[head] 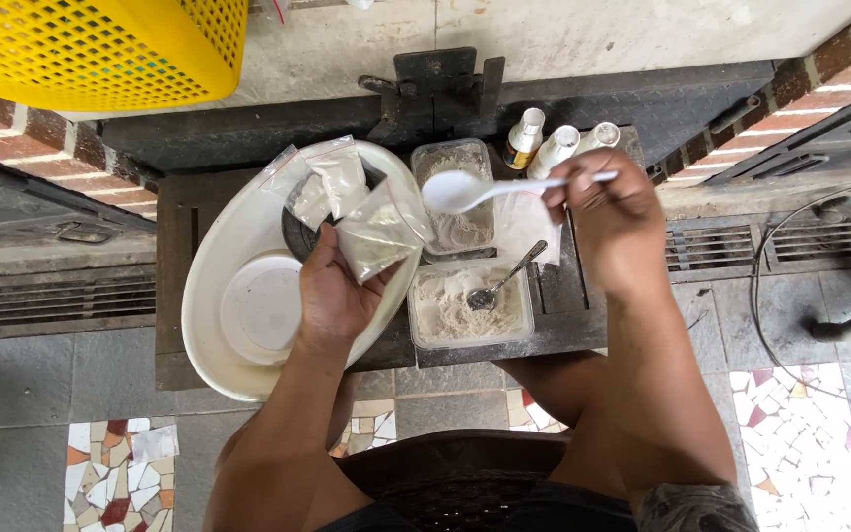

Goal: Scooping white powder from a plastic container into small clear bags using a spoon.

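Observation:
My left hand (332,291) holds a small clear plastic bag (378,234) with pale powder in it, its mouth turned to the right. My right hand (608,212) grips the handle of a white plastic spoon (460,190), whose bowl hovers just right of the bag's mouth, above a clear tub of powder (455,167). A second clear tub of white powder (450,315) sits nearer me with a metal spoon (499,286) resting in it.
A white oval basin (219,256) at the left holds filled clear bags (332,182) and a round white lid (263,305). Three small white bottles (554,146) stand behind the tubs. All rest on a dark low stand (563,330). A yellow mesh basket (100,49) is at the top left.

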